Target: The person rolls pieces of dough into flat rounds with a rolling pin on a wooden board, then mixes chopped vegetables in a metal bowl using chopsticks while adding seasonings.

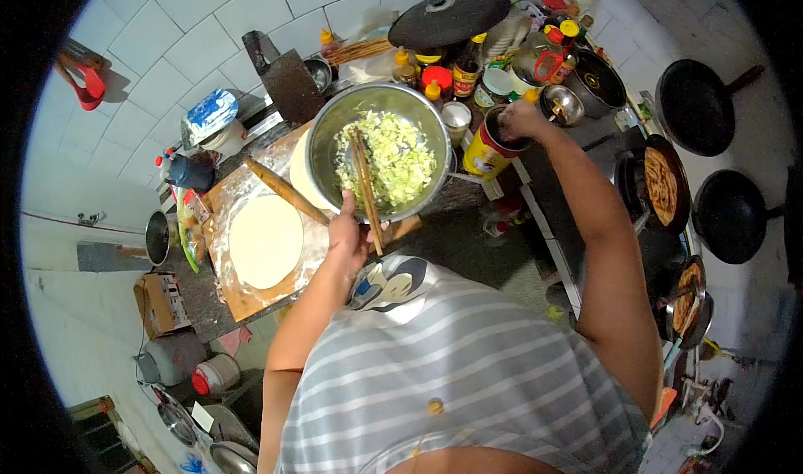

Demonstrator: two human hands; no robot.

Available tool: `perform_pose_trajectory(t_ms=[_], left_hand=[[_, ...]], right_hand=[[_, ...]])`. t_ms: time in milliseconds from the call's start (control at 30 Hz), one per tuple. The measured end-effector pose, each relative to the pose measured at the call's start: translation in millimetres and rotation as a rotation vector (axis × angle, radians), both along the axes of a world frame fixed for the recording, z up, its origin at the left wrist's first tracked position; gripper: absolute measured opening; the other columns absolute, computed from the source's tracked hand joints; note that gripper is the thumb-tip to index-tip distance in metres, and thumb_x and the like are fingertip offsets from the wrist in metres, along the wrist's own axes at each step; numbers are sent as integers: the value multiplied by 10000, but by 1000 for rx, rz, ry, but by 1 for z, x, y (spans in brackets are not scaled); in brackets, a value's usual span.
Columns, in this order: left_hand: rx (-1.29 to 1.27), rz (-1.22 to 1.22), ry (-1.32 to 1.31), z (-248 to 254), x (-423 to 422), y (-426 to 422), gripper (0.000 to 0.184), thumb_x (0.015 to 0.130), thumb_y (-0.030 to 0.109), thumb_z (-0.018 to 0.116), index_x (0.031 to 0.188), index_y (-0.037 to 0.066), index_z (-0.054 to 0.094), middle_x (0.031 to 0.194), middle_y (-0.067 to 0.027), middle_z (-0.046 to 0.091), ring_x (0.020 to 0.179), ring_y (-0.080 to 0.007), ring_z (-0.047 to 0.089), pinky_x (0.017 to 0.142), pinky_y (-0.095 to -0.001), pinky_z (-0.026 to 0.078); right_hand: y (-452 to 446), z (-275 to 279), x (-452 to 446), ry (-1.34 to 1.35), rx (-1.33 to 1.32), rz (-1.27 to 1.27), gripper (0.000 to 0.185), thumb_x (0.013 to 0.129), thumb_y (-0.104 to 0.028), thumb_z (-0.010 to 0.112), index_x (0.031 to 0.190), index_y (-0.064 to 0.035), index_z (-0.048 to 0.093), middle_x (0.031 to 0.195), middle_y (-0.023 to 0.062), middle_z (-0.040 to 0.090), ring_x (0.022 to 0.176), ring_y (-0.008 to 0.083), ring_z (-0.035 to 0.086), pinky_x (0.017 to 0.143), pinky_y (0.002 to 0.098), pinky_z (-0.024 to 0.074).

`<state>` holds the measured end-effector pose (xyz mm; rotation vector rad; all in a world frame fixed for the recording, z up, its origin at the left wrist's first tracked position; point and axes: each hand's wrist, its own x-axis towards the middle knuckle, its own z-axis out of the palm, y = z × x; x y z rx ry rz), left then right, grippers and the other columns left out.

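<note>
My left hand grips the near rim of a steel mixing bowl, its thumb on the outside edge. Chopped pale-green vegetable lies in the bowl. A pair of wooden chopsticks leans in it, the ends sticking out over the rim beside that hand. My right hand is closed above the mouth of a yellow-and-red tin; what its fingers hold is hidden. Left of the bowl, a rolled round of dough lies on a floured wooden board, and a rolling pin rests across the dough's far edge.
Sauce bottles and jars crowd the back counter, next to a cleaver and a large black lid. At right, flatbreads sit in pans on the stove; two black pans hang on the wall.
</note>
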<state>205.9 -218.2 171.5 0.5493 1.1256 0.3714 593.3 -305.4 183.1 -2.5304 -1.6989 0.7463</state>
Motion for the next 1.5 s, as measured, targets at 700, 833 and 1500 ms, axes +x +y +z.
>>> perform_pose_trajectory(t_ms=[700,833,1500], left_hand=[[-4,-132,-79,-10,3,19,669,912,477,434,1334,-7,248,1165,-219,468,718,-263,591,552,-316,559],[1,-176,-98,-9,3,21,669,921,488,400,1344,-3,233,1067,-195,527,565,-237,583,449,-270,506],[-81,-100,-96,6,2,9,616,929,495,371,1269,-12,287,915,-195,535,515,-219,536,348,-244,424]], right_hand=[[-111,89,-5,773,739,-800,223,912,-125,519,990,75,579,874,140,651,746,184,653,665,264,541],[-89,112,-50,871,814,-736,237,908,-135,524,1011,76,557,896,161,643,797,218,655,722,300,545],[-99,96,-66,815,941,-715,282,919,-124,474,1094,82,552,1000,176,627,870,230,645,796,311,528]])
